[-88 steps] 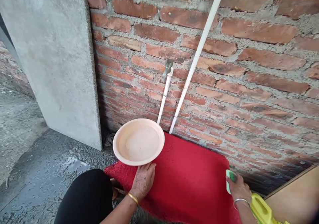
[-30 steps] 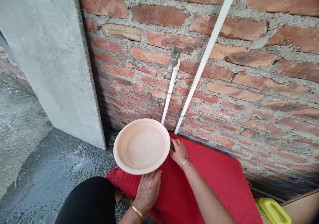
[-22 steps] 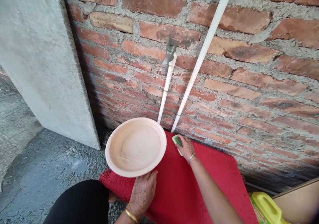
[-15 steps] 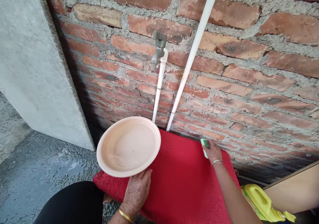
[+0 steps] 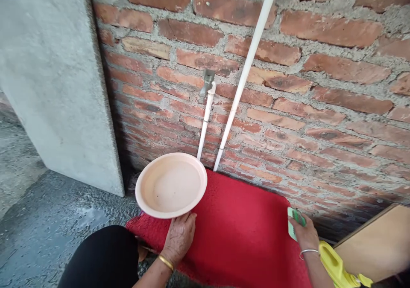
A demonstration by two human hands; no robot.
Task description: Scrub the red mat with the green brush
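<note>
A pale pink plastic basin (image 5: 173, 185) stands at the left end of a wet red mat (image 5: 237, 232), tilted a little. My left hand (image 5: 180, 237), with a gold bangle at its wrist, is closed at the basin's near rim; its fingertips are hidden beneath that rim. Over the mat's right end, my right hand (image 5: 306, 232), wearing a silver bangle, grips a small light-green scrub brush (image 5: 292, 224). Part of the brush is covered by my fingers.
Behind the mat rises a brick wall (image 5: 320, 109) with a grey tap (image 5: 207, 83) and white pipes (image 5: 238, 94). A concrete slab (image 5: 64, 87) leans at left over wet floor (image 5: 73, 211). A yellow jug (image 5: 336, 264) and a tan board (image 5: 374, 243) are at right.
My right hand has moved right and toward me with the scrub brush, to the mat's right edge. My left hand stays at the basin's rim. The view has shifted slightly.
</note>
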